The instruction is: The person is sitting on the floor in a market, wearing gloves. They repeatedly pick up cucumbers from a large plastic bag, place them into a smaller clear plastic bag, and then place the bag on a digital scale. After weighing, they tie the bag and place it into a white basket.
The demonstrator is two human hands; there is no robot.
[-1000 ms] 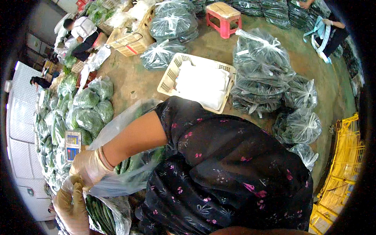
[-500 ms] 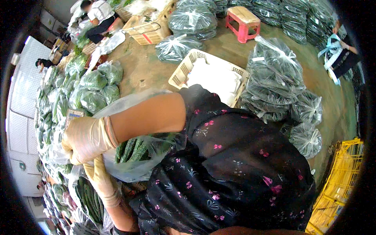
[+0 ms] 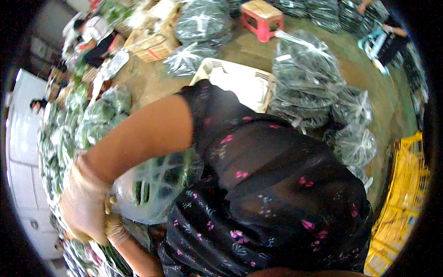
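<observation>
My right hand point(image 3: 85, 205), in a pale translucent glove, reaches across from the sleeve of my dark flowered top with its fingers curled. My left hand point(image 3: 115, 228), also gloved, is mostly hidden beneath it, and the two appear to touch. Whatever is between them cannot be made out. Just right of my hands lies a clear plastic bag point(image 3: 143, 189) with dark green, bumpy long vegetables inside. More long green vegetables point(image 3: 113, 258) show below my hands, and piled bagged greens point(image 3: 64, 143) lie to the left.
A white crate point(image 3: 235, 78), stacked dark-green bags point(image 3: 307, 69) and a red stool point(image 3: 260, 23) stand ahead. A yellow metal frame point(image 3: 397, 194) is at the right. Co-workers point(image 3: 94, 41) are at upper left, others point(image 3: 387, 51) at upper right. A white panelled wall point(image 3: 23, 152) borders the left.
My hands rose, then came lower and further left, my right hand now covering most of my left. My right forearm slopes more steeply down. The view has shifted slightly.
</observation>
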